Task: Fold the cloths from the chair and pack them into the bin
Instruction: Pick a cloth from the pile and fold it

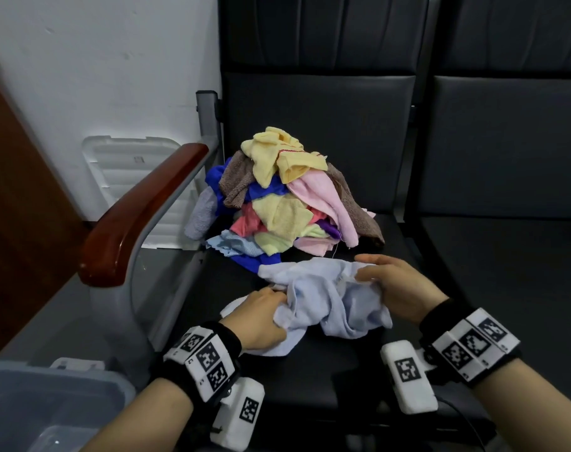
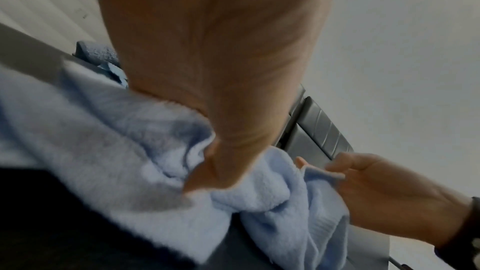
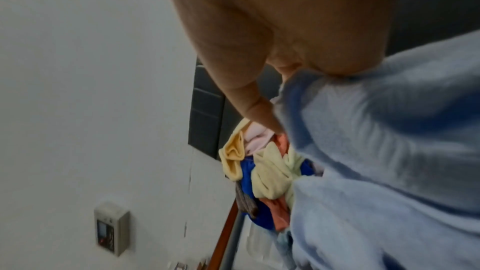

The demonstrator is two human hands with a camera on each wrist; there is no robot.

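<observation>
head view: two black chair seats (image 1: 326, 132) against a white wall (image 1: 98, 60); one cloth pile (image 1: 287, 197), one bin (image 1: 49, 396). left hand (image 1: 261, 318) and right hand (image 1: 395, 285) both grip one pale blue cloth (image 1: 329, 298) on the seat.

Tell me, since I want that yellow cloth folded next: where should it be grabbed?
Pinch the yellow cloth at its loose drooping flap, coming from above and the front. It lies on top of the pile, so nothing pins it.

Pale blue cloth (image 1: 326, 298); pile (image 1: 287, 197) yellow, pink, royal blue, brown; black chair (image 1: 326, 125); reddish-brown armrest (image 1: 140, 210).
</observation>
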